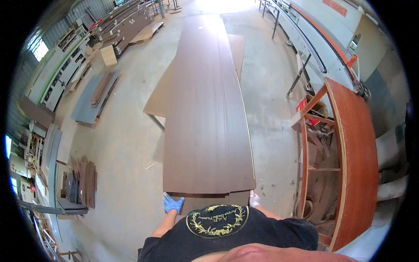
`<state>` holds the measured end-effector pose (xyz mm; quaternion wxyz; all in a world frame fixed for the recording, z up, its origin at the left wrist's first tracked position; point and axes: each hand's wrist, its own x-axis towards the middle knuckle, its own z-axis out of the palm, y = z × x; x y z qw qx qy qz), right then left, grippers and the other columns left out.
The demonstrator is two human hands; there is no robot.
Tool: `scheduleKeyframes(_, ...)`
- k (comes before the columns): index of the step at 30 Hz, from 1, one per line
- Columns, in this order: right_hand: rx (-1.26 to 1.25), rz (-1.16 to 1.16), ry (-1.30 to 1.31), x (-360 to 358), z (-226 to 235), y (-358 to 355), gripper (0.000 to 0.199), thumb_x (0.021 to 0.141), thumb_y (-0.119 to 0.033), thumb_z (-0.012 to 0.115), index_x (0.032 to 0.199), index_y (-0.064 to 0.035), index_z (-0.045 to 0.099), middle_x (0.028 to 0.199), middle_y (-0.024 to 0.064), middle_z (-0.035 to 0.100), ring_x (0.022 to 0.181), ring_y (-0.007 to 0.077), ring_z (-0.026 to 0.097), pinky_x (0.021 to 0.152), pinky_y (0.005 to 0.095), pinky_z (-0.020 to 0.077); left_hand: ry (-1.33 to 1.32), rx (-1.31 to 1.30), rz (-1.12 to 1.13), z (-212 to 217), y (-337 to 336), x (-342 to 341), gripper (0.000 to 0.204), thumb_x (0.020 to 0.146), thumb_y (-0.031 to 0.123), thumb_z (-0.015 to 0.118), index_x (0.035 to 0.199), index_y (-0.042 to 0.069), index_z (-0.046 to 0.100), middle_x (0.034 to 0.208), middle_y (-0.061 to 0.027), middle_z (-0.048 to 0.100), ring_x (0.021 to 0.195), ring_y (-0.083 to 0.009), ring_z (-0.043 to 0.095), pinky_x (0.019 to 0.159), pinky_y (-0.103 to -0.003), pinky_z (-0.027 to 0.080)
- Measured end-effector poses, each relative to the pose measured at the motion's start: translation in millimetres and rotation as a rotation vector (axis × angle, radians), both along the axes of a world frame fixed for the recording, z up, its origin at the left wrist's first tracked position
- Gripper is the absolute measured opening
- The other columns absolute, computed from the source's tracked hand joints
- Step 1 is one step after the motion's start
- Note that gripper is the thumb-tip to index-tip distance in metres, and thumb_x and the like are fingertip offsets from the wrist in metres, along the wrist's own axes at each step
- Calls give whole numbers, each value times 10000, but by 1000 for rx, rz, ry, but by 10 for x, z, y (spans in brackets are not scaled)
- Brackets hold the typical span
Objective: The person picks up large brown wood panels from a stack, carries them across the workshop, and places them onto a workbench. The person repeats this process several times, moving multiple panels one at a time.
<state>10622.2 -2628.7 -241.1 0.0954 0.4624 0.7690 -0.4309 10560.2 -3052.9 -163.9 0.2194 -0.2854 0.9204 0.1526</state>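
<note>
A long dark brown board (205, 131) stretches away from me, its near end just in front of my body. More brown boards (205, 201) show beneath that end, partly hidden by my shirt. My left hand (173, 203), in a blue glove, grips the near left corner, thumb stretched toward the middle. At the near right corner is my right hand (254, 198) in a whitish glove, closed on the board's edge. The undersides of both grips are hidden, so I cannot tell how many layers they hold.
Tan panels (163, 94) on a metal-legged support lie under the board's middle. An orange-brown wooden rack (358, 161) with offcuts stands close on the right, before a long machine (321, 39). Leftward are a grey sheet (89, 102), stacked strips (87, 183) and far board piles (126, 30).
</note>
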Motion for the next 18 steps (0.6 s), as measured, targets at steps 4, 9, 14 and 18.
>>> scheduleKeyframes(4, -210, -33, -34, -453, 115, -338, 656, 832, -588, 459, 981, 30, 617, 894, 189, 633, 790, 248, 570, 747, 372, 442, -10, -11, -56, 170, -332, -462, 1195, 596, 630, 671, 1429, 104, -7, 1469, -181, 120, 1349, -324, 161, 1096, -408, 142)
scheduleKeyframes(9, -246, -7, 54, -782, -338, -199, 679, 814, -569, 509, 1101, 45, 558, 1036, 209, 608, 942, 303, 569, 842, 380, 418, -47, -53, -125, 255, -264, -1081, 1213, 580, 632, 678, 1431, 131, -26, 1473, -177, 107, 1346, -334, 167, 1092, -432, 142)
scheduleKeyframes(14, -209, -68, 106, -1462, -4, -400, 713, 793, -534, 572, 1202, 44, 481, 1117, 181, 573, 1017, 285, 540, 891, 382, 410, -53, -127, -173, 296, -269, -1880, 1240, 553, 669, 674, 1432, 155, -34, 1484, -131, 99, 1340, -328, 190, 1082, -454, 169)
scheduleKeyframes(18, -186, -43, 47, -2090, 556, -427, 731, 790, -554, 558, 1184, 59, 494, 1124, 228, 570, 1059, 320, 540, 909, 365, 409, 23, -109, -199, 252, -213, -2467, 1252, 534, 657, 698, 1434, 166, -22, 1481, -125, 110, 1336, -324, 201, 1074, -443, 203)
